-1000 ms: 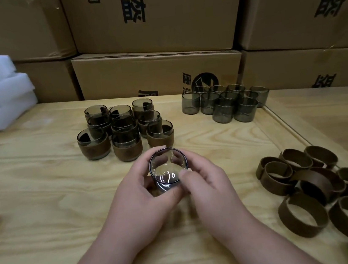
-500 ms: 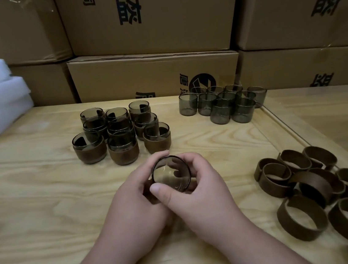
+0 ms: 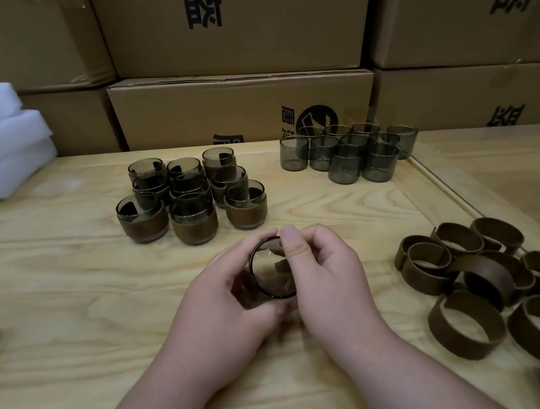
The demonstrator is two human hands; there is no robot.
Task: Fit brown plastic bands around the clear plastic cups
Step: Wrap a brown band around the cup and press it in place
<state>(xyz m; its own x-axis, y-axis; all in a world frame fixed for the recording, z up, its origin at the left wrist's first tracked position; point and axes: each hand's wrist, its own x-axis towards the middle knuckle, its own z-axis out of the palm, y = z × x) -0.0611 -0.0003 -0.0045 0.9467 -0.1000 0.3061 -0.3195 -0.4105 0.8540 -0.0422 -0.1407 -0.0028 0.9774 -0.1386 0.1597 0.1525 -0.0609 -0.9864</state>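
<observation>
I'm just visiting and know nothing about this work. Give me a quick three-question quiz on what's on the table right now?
1. True or false: both hands hold one cup.
2. Where do the loose brown bands lie: A) the person's right, B) the person's left, C) on the boxes?
3. Fill in: the bare cups stand in front of stacked cardboard ____.

Key: 1 true; 2 A; 3 boxes. The left hand and right hand grip it together.

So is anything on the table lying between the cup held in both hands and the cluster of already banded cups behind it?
Nothing visible does. The clear smoky plastic cup, held by the left hand and right hand, faces bare wooden table up to the brown-banded cups.
</observation>
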